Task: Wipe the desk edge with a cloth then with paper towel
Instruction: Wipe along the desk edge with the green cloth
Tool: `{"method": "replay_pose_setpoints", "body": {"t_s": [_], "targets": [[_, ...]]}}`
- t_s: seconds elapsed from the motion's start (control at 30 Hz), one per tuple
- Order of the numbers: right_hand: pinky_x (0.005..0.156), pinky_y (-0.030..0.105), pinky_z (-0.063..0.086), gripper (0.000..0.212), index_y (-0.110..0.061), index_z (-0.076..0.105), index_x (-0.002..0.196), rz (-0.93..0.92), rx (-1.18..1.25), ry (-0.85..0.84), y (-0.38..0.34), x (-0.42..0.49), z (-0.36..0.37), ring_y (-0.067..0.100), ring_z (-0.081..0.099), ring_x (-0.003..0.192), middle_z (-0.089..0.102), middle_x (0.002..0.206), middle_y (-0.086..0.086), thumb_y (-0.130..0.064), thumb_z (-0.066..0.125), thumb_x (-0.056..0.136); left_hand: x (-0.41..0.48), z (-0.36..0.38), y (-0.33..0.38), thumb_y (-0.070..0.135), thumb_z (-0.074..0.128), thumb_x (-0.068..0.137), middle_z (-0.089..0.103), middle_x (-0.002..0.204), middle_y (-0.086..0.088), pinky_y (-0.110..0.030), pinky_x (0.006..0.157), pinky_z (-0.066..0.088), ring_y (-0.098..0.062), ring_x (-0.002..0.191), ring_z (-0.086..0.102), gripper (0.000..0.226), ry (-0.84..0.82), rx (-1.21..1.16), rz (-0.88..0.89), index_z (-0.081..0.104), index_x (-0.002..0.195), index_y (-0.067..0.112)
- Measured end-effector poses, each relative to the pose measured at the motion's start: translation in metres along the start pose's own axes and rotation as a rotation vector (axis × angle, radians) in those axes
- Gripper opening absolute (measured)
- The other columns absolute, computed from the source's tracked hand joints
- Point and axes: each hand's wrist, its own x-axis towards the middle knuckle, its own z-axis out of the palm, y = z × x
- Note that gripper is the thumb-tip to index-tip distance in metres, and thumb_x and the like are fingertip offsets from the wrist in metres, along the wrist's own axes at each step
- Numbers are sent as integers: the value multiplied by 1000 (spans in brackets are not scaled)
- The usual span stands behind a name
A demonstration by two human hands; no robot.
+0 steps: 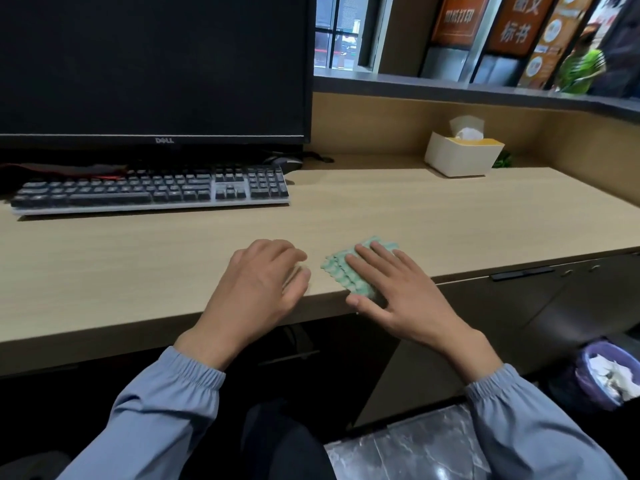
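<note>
Pressing right hand (pixel 398 292) on cloth (pixel 349 268)

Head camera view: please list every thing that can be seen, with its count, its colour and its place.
Black flat computer monitor: one, black, back left of the desk.
Dark-keyed keyboard with a grey frame: one, black and grey, in front of the monitor.
Light wooden desk: one, beige, across the middle.
White plastic tissue box with a yellow top: one, white and yellow, back right of the desk.
Green patterned cloth: one, green, at the front desk edge, under the right hand.
Purple-lined waste bin with crumpled paper: one, purple, on the floor at right.
Left hand: one, blue sleeve, resting flat on the desk edge.
Right hand: one, blue sleeve, pressed flat on the cloth.
</note>
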Motion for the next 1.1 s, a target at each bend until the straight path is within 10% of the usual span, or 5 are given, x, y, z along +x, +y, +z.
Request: {"method": "replay_pose_setpoints", "body": {"t_s": [0.67, 1.1], "targets": [[128, 40, 4, 62, -41, 8, 162, -6, -49, -167, 1, 18, -8, 8, -6, 157, 6, 171, -15, -62, 4, 104, 2, 19, 12, 56, 39, 103, 62, 133, 18, -40, 101, 40, -12, 126, 53, 43, -103, 84, 41, 63, 131, 35], [127, 45, -3, 58, -50, -3, 159, 130, 35, -373, 4, 84, -9, 8, -13, 156, -7, 169, -19, -62, 14, 104, 8, 24, 15, 50, 46, 96, 63, 111, 12, -42, 94, 34, -18, 110, 55, 33, 114, 133, -344, 68, 110, 29]]}}
